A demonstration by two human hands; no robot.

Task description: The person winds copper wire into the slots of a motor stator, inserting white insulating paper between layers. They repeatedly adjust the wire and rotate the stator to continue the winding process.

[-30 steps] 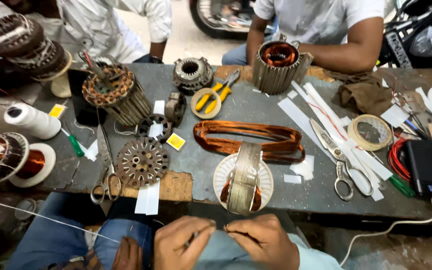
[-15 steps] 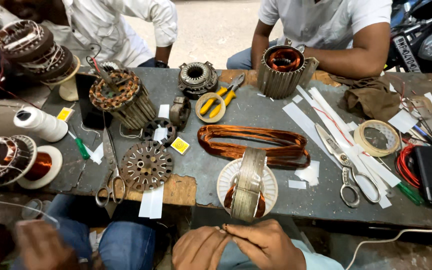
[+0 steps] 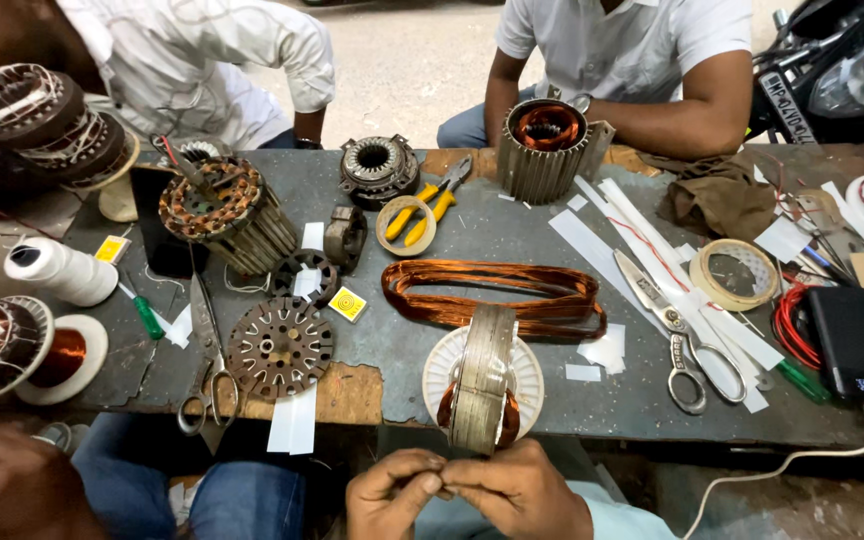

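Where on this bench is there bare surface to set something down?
Bare grey bench top between the yellow pliers and copper coil; another patch between the coil and big scissors. The right end by the tape roll is crowded.

Grey table [image 3: 512, 235], worn wooden patch at near edge. Coil of copper wire [image 3: 497, 296] laid flat at centre. Yellow-handled pliers [image 3: 430, 203] across a tape roll [image 3: 405, 225]. Large scissors [image 3: 674, 328] on white paper strips [image 3: 607, 240], right of centre; second tape roll [image 3: 735, 274] just beside. Perforated round plate [image 3: 280, 348] left of centre, small scissors [image 3: 208, 372] next to it. Finned stator housing [image 3: 544, 150] at far edge. White thread spool [image 3: 60, 271] and green screwdriver [image 3: 144, 314] at left. Black power bank [image 3: 855, 345] with white cable [image 3: 792, 462], far right. Brown rag [image 3: 717, 195] beyond.
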